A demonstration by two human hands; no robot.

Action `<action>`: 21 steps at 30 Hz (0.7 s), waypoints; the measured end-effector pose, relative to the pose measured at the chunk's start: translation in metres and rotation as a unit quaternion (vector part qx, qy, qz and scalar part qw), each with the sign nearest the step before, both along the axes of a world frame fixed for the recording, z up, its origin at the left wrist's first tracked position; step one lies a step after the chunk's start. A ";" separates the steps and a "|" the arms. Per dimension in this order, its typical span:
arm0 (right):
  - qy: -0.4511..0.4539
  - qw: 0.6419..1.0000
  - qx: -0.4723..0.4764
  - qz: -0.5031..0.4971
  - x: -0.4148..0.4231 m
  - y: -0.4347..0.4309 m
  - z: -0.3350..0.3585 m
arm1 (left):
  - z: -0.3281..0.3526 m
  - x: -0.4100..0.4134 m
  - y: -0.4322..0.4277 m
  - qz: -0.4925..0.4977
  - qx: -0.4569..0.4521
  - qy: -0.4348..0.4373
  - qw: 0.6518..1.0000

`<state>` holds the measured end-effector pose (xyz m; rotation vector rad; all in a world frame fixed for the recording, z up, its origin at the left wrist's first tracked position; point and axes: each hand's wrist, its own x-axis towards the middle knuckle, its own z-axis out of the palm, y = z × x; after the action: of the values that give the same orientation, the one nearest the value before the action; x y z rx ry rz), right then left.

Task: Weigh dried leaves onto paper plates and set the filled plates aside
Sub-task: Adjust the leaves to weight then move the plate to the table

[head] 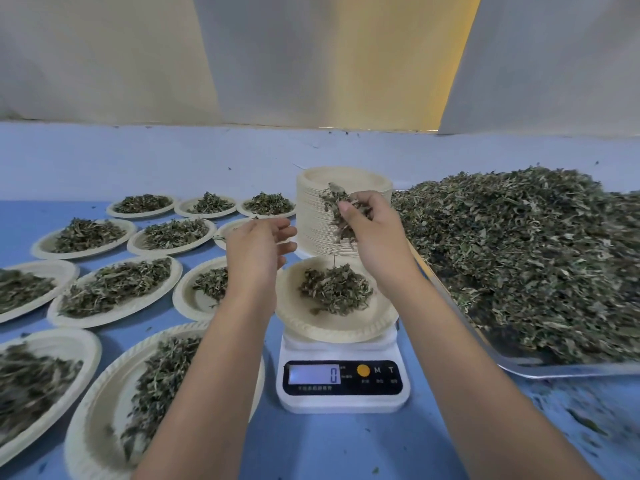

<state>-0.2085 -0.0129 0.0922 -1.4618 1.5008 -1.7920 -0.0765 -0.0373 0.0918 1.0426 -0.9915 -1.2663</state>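
Nearest, the scale (343, 386) shows zero on the blue table (346, 445). A paper plate (311, 327) sits on it with a small mound of dried leaves (334, 289). Just above, the right hand (370, 226) pinches a loose clump (337, 209); the left hand (258, 244) hovers beside it, fingers relaxed, holding nothing. The leaves look feather-light and brittle, so a gentle pinch suits them. I'd lift the thin plate level, by its rim. Filled plates (104, 320) lie to the left, a stack of empty plates (311, 216) stands behind, and a heaped tray (554, 370) is to the right. Pale cloth (104, 64) hangs beyond.
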 end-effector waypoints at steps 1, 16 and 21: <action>-0.002 1.000 -0.002 -0.001 0.000 0.001 0.001 | 0.000 0.000 0.000 -0.003 0.003 0.002 1.000; 0.129 0.990 0.015 0.049 0.010 0.002 -0.004 | -0.002 -0.024 0.010 -0.120 -0.064 0.017 0.991; 0.115 0.992 0.011 0.043 0.007 0.001 -0.006 | -0.002 -0.025 0.012 -0.106 -0.066 0.020 0.992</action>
<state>-0.2011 -0.0117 0.0867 -1.7426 1.5320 -1.5965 -0.1019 -0.0256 0.0900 0.8230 -1.1624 -1.3679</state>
